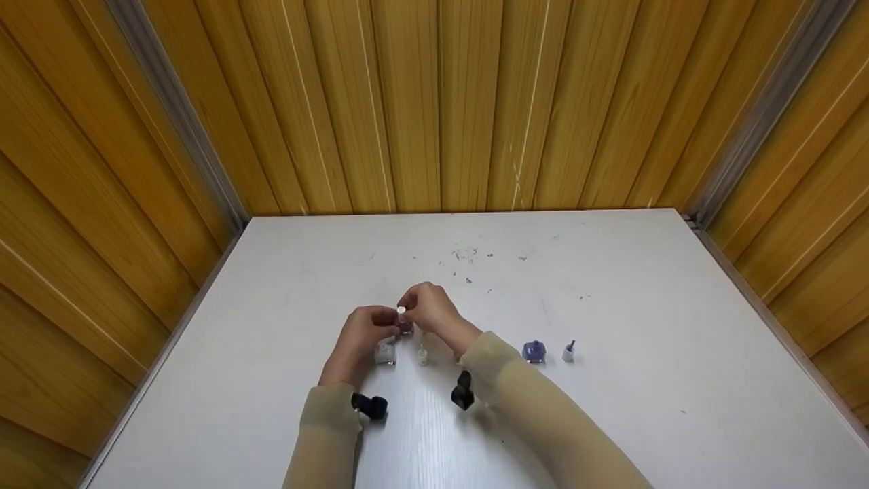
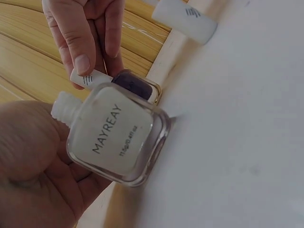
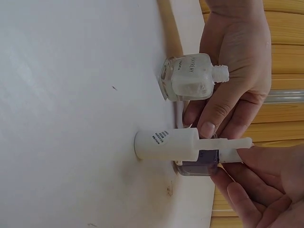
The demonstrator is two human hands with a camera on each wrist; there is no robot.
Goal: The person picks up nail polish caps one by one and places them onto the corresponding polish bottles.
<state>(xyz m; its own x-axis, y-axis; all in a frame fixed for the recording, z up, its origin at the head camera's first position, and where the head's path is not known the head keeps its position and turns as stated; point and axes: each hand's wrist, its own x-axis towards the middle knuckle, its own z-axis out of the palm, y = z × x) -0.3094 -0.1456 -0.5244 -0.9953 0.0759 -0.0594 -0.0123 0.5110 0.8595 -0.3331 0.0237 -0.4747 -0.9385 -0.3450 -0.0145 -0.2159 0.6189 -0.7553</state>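
Observation:
A dark purple nail polish bottle [image 1: 406,329] stands on the white table with a white cap [image 2: 89,78] at its neck. My right hand [image 1: 432,309] pinches that cap between thumb and fingers. My left hand [image 1: 362,334] holds the bottle's glass body from the left side. Nearer to me, beside the left wrist, stands an uncapped bottle of whitish nail polish [image 2: 114,130], its threaded neck bare. Its white brush cap [image 3: 168,144] stands upright to the right, brush end up. Whether the purple bottle's cap is fully seated cannot be told.
Farther right stand an uncapped violet-blue nail polish bottle [image 1: 534,352] and its brush cap [image 1: 569,352], brush upward. Small flecks [image 1: 466,254] mark the back of the table [image 1: 326,258]. Wood-patterned walls [image 1: 441,102] enclose the back and sides.

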